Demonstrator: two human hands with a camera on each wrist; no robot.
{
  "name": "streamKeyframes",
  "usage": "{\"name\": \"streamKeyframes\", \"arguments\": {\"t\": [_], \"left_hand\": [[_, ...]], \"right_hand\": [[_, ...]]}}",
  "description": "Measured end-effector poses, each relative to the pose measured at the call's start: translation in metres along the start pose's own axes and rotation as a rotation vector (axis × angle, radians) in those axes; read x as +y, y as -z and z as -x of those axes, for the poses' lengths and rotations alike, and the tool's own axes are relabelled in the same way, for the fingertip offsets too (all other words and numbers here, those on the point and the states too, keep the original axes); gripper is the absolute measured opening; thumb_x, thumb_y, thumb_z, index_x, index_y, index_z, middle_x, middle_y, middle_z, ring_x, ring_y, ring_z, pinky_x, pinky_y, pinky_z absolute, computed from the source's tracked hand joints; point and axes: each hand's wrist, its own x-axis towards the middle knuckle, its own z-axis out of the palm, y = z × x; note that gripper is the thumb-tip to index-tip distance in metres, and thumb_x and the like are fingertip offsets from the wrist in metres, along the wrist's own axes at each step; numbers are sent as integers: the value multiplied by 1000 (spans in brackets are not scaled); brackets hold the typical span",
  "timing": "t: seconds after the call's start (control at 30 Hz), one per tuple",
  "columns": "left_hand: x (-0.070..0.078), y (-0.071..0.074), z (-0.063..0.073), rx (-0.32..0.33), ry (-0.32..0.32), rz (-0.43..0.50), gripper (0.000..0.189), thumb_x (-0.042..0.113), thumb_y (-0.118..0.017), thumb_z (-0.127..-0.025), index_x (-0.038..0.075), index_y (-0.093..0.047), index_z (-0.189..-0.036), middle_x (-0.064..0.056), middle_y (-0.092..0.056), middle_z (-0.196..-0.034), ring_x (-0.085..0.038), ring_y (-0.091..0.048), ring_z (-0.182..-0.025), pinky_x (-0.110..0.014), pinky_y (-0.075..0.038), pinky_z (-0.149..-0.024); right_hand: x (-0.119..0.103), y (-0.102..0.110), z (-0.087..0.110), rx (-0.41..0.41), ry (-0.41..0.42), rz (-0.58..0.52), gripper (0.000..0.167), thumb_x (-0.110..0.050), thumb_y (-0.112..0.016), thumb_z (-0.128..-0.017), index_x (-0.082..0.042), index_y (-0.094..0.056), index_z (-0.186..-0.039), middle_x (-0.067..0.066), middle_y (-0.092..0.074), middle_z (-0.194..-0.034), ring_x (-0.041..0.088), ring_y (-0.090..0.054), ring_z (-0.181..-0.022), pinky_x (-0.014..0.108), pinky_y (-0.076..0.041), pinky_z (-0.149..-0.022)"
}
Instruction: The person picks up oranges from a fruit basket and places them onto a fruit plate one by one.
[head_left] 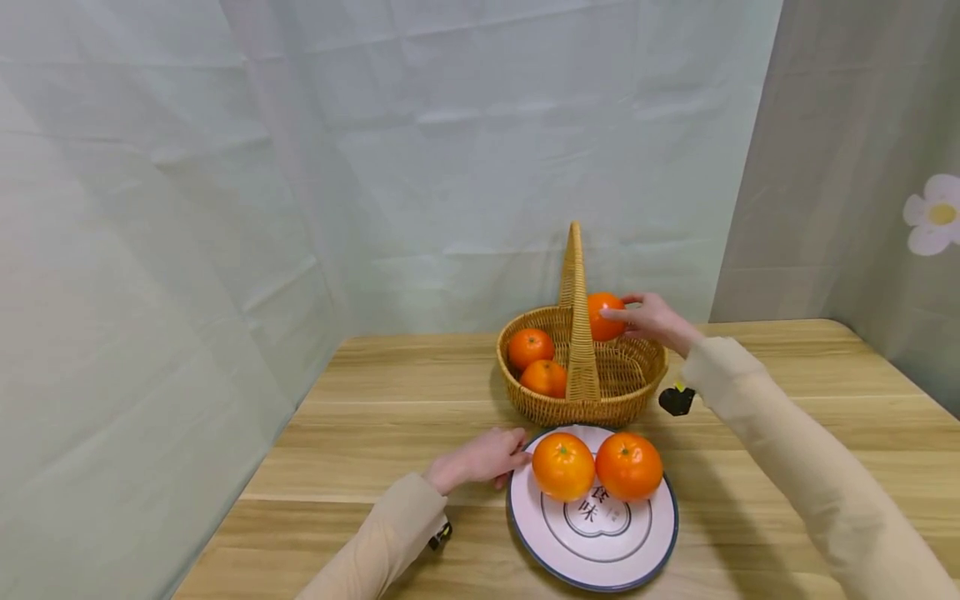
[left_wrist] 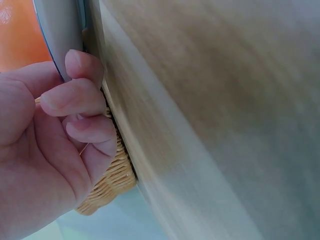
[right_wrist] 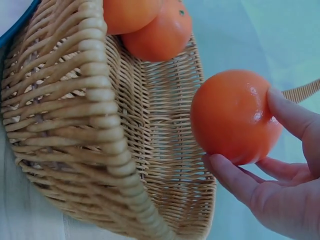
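From my head, my right hand [head_left: 651, 321] holds an orange [head_left: 604, 317] high at the basket's [head_left: 626, 411] far side, right of the handle [head_left: 578, 333]; my left hand [head_left: 480, 458] is at the plate's [head_left: 536, 533] left rim. From my left wrist, curled fingers [left_wrist: 75, 97] and thumb pinch that rim. From my right wrist, fingers and thumb pinch the orange (round, no long axis), the basket's mouth lying below it.
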Motion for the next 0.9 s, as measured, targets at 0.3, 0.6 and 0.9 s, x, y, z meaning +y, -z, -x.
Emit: {"name": "streamKeyframes", "arguments": {"t": [0.3,0.6,0.9], "left_hand": [[0,-1,-1,-3,4,1,14,15,-50,-94,11,-45,-82,2,-46,-47,-9,-45,-38,-20,-35,-43],[-2,0,-1,5,-16,6,15,13,-50,-93,10,-44,-80,2,-46,-46,-10,-46,-38,-20,-36,-43],[-1,1,1,0,-11,6,14,13,-50,-93,10,-45,-80,1,-46,-46,-11,-46,-38,-20,-36,-43]], "right_hand": [[8,12,10,12,46,-116,79,-29,-61,-87,4,-14,-140,31,-29,-133,33,-53,-102,32,-44,-82],[18,19,25,-59,151,-392,76,-19,-59,-88,-4,-10,-143,27,-23,-135,18,-59,-93,35,-40,-86],[27,22,33,-131,225,-560,72,-7,-54,-90,-10,-9,-145,21,-21,-132,19,-57,-97,37,-36,-90]]}}
